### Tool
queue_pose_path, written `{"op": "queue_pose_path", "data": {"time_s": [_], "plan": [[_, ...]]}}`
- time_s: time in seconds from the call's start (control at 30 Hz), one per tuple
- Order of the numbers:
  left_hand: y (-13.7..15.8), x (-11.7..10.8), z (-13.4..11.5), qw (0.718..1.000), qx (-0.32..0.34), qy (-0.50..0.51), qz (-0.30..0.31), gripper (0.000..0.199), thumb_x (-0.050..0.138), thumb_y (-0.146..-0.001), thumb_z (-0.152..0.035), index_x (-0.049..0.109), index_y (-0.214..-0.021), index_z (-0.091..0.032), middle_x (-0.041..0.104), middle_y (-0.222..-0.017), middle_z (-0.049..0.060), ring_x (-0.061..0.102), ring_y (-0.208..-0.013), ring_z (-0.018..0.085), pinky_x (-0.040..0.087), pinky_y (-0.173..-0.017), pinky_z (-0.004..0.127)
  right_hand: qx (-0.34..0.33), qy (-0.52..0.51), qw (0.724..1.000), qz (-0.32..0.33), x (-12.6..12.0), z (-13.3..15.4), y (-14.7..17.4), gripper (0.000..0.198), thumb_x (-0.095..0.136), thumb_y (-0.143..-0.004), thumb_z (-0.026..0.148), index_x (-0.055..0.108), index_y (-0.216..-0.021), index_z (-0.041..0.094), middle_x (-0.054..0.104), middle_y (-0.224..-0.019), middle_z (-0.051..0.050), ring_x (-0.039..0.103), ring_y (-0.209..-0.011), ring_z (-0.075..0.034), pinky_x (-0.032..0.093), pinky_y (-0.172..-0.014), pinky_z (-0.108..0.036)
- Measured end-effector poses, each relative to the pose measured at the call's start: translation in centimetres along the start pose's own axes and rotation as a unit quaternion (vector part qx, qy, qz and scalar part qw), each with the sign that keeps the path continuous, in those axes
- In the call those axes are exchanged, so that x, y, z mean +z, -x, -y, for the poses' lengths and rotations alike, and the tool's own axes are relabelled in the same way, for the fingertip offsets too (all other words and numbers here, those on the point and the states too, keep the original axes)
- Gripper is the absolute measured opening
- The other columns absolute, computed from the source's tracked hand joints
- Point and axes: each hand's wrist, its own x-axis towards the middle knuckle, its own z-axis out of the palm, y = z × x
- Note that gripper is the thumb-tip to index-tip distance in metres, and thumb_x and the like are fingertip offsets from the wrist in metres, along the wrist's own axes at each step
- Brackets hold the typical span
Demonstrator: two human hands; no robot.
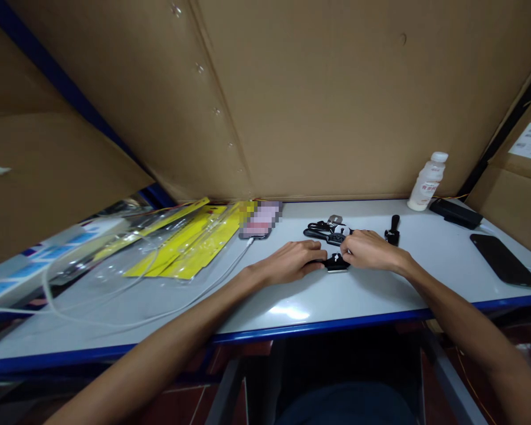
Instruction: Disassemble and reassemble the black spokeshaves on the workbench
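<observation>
A black spokeshave [335, 260] with a bright metal edge lies low over the table between my hands. My left hand [297, 260] is closed around its left handle. The fingers of my right hand [367, 249] are curled closed at its right side, hiding that handle. Just behind, more black spokeshaves [321, 232] are bunched together, with a small grey metal plate [335, 219] at their back. Another black tool [393, 230] of similar look rests to the right of my right hand.
Yellow cards in clear plastic packaging [190, 242] spread over the left side, beside a phone [261, 220] on a white cable [199, 297]. At right are a white bottle [427, 183], a black box-like object [455, 213] and a dark phone [504, 260]. Cardboard [318, 106] walls the back.
</observation>
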Motion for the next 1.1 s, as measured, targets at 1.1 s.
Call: {"op": "queue_pose_path", "data": {"time_s": [1.1], "plan": [[0.1,0.4,0.5,1.000,0.005,0.004,-0.012,0.018,0.050,-0.105,-0.026,0.067,-0.105,-0.023,0.065,-0.100,0.005,0.064,-0.089,0.021,0.045,-0.076,0.029,-0.103,-0.073,0.989,-0.072,0.9,-0.1,-0.5,0.022,0.058,-0.092,0.018,0.077,-0.082,0.022,0.071,-0.073,-0.002,0.057,-0.069,-0.016,0.027,-0.063,-0.028]]}}
